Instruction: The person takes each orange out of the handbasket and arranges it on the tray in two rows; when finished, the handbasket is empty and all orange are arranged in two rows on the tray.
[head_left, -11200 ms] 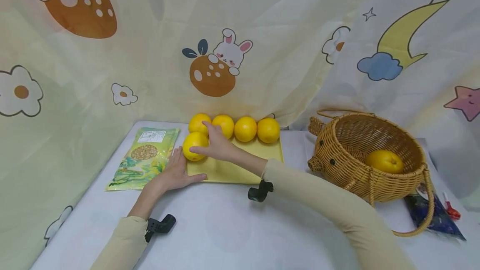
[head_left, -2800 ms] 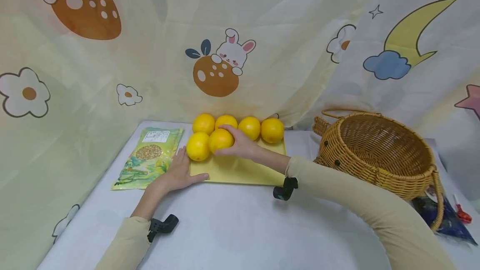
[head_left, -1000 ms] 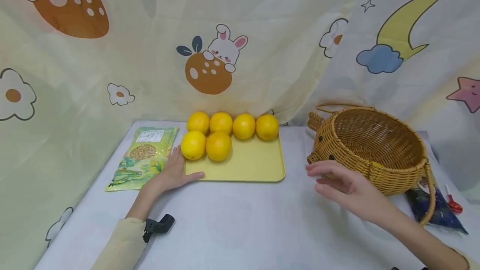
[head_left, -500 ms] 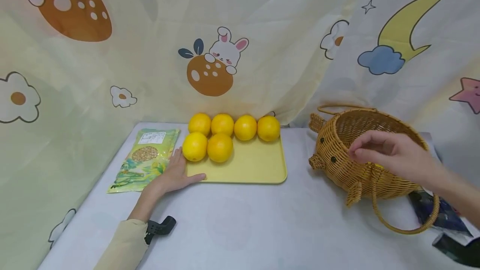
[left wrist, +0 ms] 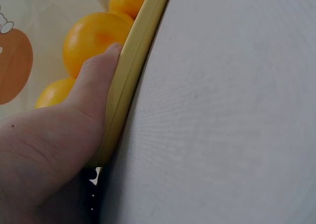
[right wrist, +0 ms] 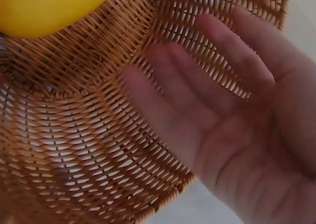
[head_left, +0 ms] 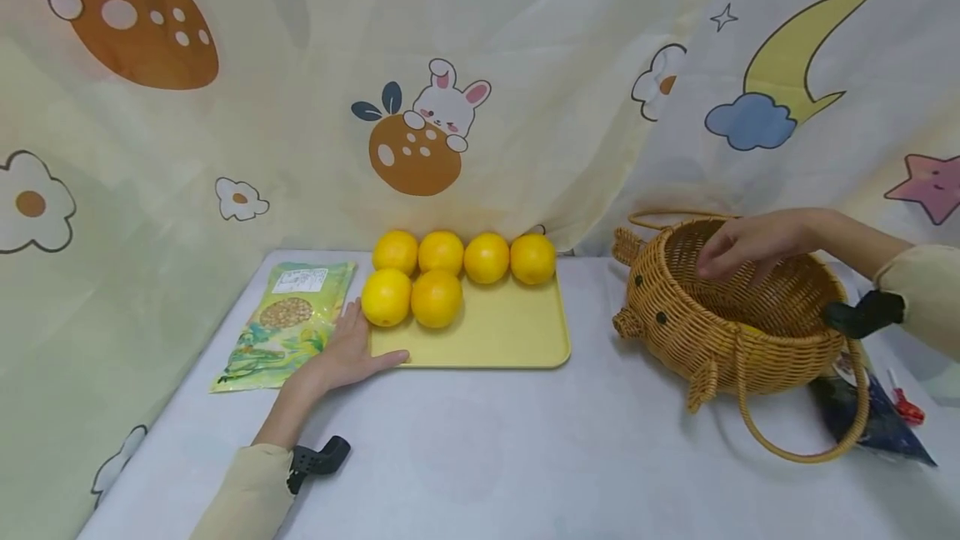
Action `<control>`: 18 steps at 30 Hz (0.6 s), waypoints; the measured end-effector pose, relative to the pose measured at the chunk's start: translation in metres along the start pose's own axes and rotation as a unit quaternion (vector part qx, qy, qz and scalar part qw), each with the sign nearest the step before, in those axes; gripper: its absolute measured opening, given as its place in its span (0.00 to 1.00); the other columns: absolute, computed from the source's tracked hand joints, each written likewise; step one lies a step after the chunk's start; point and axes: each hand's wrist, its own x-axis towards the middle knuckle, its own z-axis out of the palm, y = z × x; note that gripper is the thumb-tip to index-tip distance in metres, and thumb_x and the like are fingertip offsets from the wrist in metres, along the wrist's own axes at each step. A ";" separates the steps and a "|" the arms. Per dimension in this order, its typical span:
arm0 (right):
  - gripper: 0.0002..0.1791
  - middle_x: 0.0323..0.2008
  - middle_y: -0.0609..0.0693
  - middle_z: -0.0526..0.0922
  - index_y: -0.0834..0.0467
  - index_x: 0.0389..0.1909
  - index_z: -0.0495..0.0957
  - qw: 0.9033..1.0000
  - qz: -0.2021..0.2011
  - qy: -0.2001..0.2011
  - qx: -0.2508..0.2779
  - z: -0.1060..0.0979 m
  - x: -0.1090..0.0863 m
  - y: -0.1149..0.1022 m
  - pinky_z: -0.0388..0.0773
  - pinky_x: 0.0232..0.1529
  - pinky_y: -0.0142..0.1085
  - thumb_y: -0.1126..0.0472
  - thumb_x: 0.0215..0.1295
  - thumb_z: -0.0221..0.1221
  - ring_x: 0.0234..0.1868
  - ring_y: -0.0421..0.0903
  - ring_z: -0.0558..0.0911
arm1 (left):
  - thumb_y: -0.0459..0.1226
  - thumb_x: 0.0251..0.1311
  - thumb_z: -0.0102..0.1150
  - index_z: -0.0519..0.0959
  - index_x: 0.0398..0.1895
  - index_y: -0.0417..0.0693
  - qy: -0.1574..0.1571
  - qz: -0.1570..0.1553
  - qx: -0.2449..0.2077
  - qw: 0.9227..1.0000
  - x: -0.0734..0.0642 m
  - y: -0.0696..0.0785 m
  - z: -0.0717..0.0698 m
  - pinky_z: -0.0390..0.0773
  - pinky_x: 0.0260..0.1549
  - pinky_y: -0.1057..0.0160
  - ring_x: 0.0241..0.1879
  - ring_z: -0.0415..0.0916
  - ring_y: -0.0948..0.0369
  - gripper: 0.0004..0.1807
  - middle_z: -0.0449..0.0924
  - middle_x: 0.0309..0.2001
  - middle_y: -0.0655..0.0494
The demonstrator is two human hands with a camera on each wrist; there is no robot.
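My left hand lies with straight fingers along the left end of a yellow tray. In the left wrist view, its thumb extends along the tray's near rim. Several oranges line the back of the tray, and a front pair stands at the left, including one orange. My right hand reaches into the mouth of a pig-shaped wicker basket, its fingers loosely spread and holding nothing. Inside the basket is another yellow-orange fruit, apart from the fingers and mostly hidden by the wall in the head view.
A green-yellow bag of dried grains or beans lies left of the tray. Beside the basket at the right are a dark blue packet and a small red object. The basket's handle droops onto the white table. A printed cloth hangs behind.
My right hand placed an orange in the tray's front row, let go, then moved right and into the basket. My left hand has stayed at the tray.
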 end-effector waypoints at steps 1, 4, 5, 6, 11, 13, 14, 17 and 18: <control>0.29 0.65 0.66 0.70 0.64 0.64 0.70 1.000 0.010 -0.022 0.008 0.001 0.004 0.000 0.80 0.53 0.57 0.47 0.72 0.51 0.64 0.66 0.72 | 0.69 0.51 0.57 0.30 0.76 0.35 0.001 0.000 0.001 1.000 0.000 0.000 0.000 0.35 0.74 0.37 0.76 0.27 0.38 0.69 0.27 0.76 0.30; 0.30 0.69 0.69 0.64 0.63 0.65 0.69 0.996 0.044 -0.078 0.030 0.002 0.011 -0.001 0.78 0.51 0.63 0.46 0.71 0.53 0.67 0.72 0.66 | 0.69 0.51 0.57 0.31 0.76 0.35 0.001 0.000 0.003 1.000 0.001 0.000 0.001 0.35 0.74 0.38 0.76 0.27 0.38 0.69 0.27 0.76 0.31; 0.31 0.70 0.70 0.62 0.63 0.66 0.68 0.993 0.053 -0.095 0.036 0.003 0.012 -0.002 0.78 0.50 0.65 0.46 0.71 0.53 0.67 0.73 0.65 | 0.70 0.51 0.57 0.31 0.76 0.35 0.001 0.000 0.005 1.000 0.001 0.000 0.001 0.35 0.74 0.38 0.77 0.27 0.38 0.69 0.27 0.76 0.31; 0.31 0.70 0.70 0.61 0.62 0.66 0.67 0.992 0.059 -0.108 0.039 0.004 0.013 -0.002 0.77 0.49 0.66 0.46 0.71 0.53 0.67 0.73 0.65 | 0.70 0.51 0.57 0.31 0.76 0.35 0.000 0.001 0.006 1.000 0.001 0.000 0.001 0.35 0.74 0.38 0.77 0.27 0.38 0.69 0.27 0.76 0.31; 0.29 0.69 0.67 0.64 0.57 0.66 0.69 0.983 0.088 -0.148 0.058 0.009 0.019 -0.005 0.76 0.48 0.68 0.47 0.69 0.56 0.68 0.71 0.65 | 0.70 0.50 0.57 0.30 0.76 0.35 0.002 0.003 0.005 1.000 0.002 -0.001 -0.001 0.36 0.73 0.37 0.76 0.27 0.37 0.70 0.27 0.76 0.31; 0.28 0.68 0.65 0.66 0.55 0.64 0.71 0.980 0.097 -0.160 0.067 0.013 0.022 -0.005 0.75 0.48 0.70 0.48 0.67 0.58 0.68 0.71 0.64 | 0.70 0.50 0.57 0.30 0.76 0.36 0.004 0.002 0.005 1.000 0.002 -0.001 -0.001 0.36 0.74 0.37 0.77 0.27 0.38 0.70 0.27 0.76 0.32; 0.27 0.68 0.64 0.67 0.54 0.63 0.73 0.978 0.102 -0.167 0.069 0.014 0.024 -0.005 0.74 0.48 0.71 0.49 0.66 0.59 0.68 0.70 0.64 | 0.70 0.50 0.58 0.30 0.76 0.37 0.006 0.000 0.004 1.000 0.002 -0.001 -0.001 0.36 0.74 0.37 0.77 0.27 0.39 0.70 0.27 0.77 0.32; 0.25 0.64 0.60 0.72 0.53 0.60 0.76 0.975 0.117 -0.178 0.063 0.018 0.027 -0.004 0.74 0.47 0.71 0.50 0.63 0.63 0.66 0.65 0.69 | 0.70 0.50 0.57 0.30 0.76 0.36 0.004 0.003 0.002 1.000 0.001 0.000 0.000 0.36 0.74 0.37 0.77 0.27 0.38 0.69 0.27 0.76 0.32; 0.25 0.63 0.59 0.73 0.52 0.59 0.77 0.974 0.124 -0.180 0.061 0.019 0.028 -0.003 0.74 0.47 0.72 0.50 0.62 0.64 0.65 0.64 0.70 | 0.70 0.50 0.57 0.30 0.76 0.37 0.004 0.001 0.002 1.000 0.001 0.001 0.000 0.36 0.74 0.38 0.77 0.27 0.38 0.69 0.27 0.77 0.32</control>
